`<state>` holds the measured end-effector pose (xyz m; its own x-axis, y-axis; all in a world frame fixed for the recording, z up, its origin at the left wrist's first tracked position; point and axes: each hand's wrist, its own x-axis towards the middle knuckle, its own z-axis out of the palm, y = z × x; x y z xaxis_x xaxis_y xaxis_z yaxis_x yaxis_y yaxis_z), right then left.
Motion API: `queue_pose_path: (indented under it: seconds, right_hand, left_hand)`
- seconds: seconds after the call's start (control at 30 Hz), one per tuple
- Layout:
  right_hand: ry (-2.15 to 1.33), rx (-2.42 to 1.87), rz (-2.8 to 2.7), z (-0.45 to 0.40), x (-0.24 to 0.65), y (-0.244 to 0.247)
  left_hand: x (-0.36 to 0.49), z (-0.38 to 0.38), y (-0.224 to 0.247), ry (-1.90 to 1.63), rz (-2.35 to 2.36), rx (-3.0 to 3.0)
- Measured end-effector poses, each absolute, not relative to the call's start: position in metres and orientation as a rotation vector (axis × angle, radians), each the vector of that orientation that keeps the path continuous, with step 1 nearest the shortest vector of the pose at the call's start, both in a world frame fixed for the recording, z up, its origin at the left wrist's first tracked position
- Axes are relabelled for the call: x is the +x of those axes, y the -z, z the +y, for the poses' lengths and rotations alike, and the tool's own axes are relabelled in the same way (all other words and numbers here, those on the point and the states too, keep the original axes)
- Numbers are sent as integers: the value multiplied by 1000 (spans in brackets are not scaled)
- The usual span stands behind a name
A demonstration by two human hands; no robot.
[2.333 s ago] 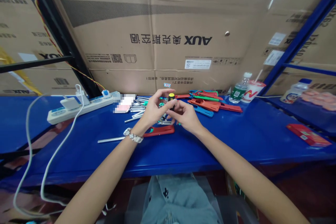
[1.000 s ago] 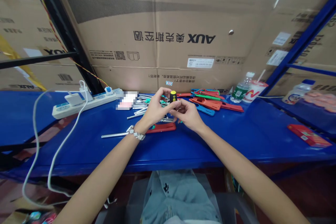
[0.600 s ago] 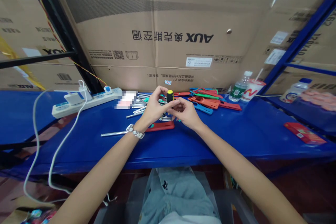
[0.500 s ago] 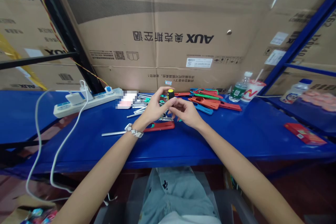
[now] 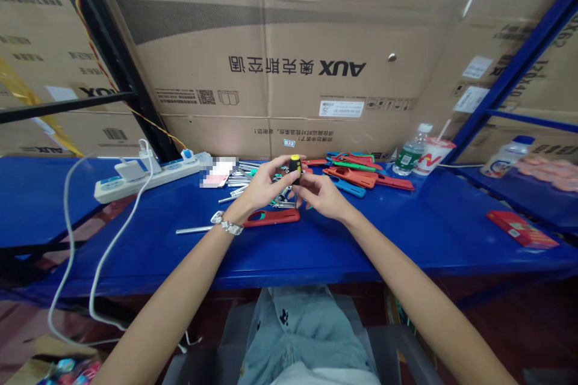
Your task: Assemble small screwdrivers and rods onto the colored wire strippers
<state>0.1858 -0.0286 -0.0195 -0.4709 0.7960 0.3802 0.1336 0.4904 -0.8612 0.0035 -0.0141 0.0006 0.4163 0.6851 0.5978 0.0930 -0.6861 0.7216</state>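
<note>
Upright between my hands is a screwdriver with a black and yellow handle (image 5: 295,166). The fingers of my left hand (image 5: 267,183) are closed round its handle. My right hand (image 5: 324,195) has its fingers pinched together low beside the screwdriver's shaft; what they grip is too small to make out. Under my left wrist lies a red lighter-like tool (image 5: 275,217) with a long metal tube pointing left. Behind my left hand are several loose metal tubes (image 5: 239,181). Red, orange, green and blue plastic casings (image 5: 356,175) are piled behind my right hand.
A white power strip (image 5: 153,178) with cables is at the left of the blue table (image 5: 289,258). A green-labelled bottle (image 5: 409,153) and a lidded cup (image 5: 432,156) stand back right. A red packet (image 5: 521,230) lies at the right, and cardboard (image 5: 203,30) rises behind.
More of the screwdriver's handle shows between my hands. My left fingers have shifted slightly on it, and my right fingers have moved a little lower and apart from my left hand.
</note>
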Motion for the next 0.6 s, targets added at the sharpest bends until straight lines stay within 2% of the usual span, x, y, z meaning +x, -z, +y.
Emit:
queue_pose_path:
  seconds: [0.23, 0.43, 0.6]
  right_hand:
    - [-953, -858, -1723, -27, 179, 26]
    - [-959, -755, -1885, -29, 186, 21]
    - [-948, -811, -1740, -27, 181, 26]
  left_hand:
    - [9, -9, 7, -1559, 847, 1967]
    - [2, -12, 0, -1328, 743, 2026]
    - [7, -12, 0, -1535, 856, 1975]
